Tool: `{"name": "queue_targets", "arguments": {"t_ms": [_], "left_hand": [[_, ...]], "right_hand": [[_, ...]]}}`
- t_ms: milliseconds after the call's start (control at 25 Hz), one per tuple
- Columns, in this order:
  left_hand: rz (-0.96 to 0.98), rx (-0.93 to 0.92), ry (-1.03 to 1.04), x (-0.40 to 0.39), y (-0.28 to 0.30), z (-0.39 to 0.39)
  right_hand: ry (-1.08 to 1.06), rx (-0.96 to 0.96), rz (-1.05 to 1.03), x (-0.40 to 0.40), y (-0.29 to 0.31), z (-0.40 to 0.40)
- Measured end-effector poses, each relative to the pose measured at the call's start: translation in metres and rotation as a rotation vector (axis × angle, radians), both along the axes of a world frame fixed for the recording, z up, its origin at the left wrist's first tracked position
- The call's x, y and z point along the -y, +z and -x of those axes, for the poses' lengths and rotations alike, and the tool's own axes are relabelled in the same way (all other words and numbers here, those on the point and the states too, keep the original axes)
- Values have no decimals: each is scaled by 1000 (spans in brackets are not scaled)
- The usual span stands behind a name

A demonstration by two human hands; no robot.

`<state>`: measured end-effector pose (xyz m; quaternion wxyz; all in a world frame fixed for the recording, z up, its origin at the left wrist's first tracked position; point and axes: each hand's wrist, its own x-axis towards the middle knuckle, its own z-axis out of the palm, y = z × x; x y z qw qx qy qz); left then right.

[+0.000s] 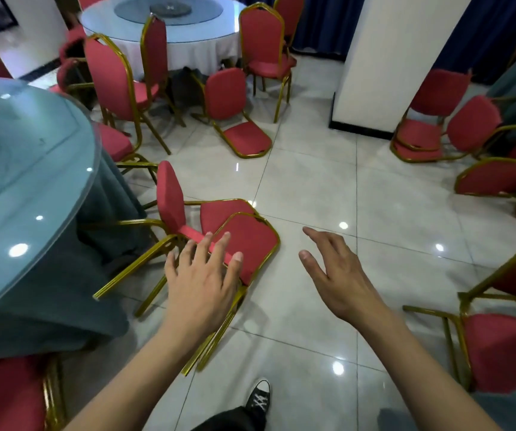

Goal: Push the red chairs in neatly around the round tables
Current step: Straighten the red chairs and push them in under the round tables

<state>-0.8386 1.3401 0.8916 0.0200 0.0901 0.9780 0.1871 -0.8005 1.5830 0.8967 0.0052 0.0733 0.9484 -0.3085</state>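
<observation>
Both hands spread and empty: left hand (202,275) hovering over the toppled chair (244,241), whether touching cannot be told; right hand (334,272) in the air just right of it. Toppled chair lying on its side beside the near round table (33,194), legs (135,275) pointing toward that table's cloth (104,213). Likely to snag the cloth or scrape tile if dragged rather than lifted upright. Farther from that table, more fallen red chairs (238,119) to trip over.

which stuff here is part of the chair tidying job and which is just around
Part of the job:
tipped red chair under the left hand
right hand
teal round table
white round table
fallen chair

Just around:
white pillar
blue curtain
</observation>
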Motion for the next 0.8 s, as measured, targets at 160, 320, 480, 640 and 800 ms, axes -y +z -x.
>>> {"name": "queue_targets", "arguments": {"t_ms": [160,320,480,640,800], "left_hand": [[-2,6,-3,-45,5,49],[11,27,30,-87,3,91],[29,55,83,-140,0,132],[30,54,189,-210,-3,178],[22,64,305,-270,-7,213]], "right_hand": [[14,2,7,-46,1,52],[43,18,28,-94,-4,102],[89,28,31,-148,-14,161],[186,39,39,-218,-22,230],[316,50,53,-273,-21,295]]}}
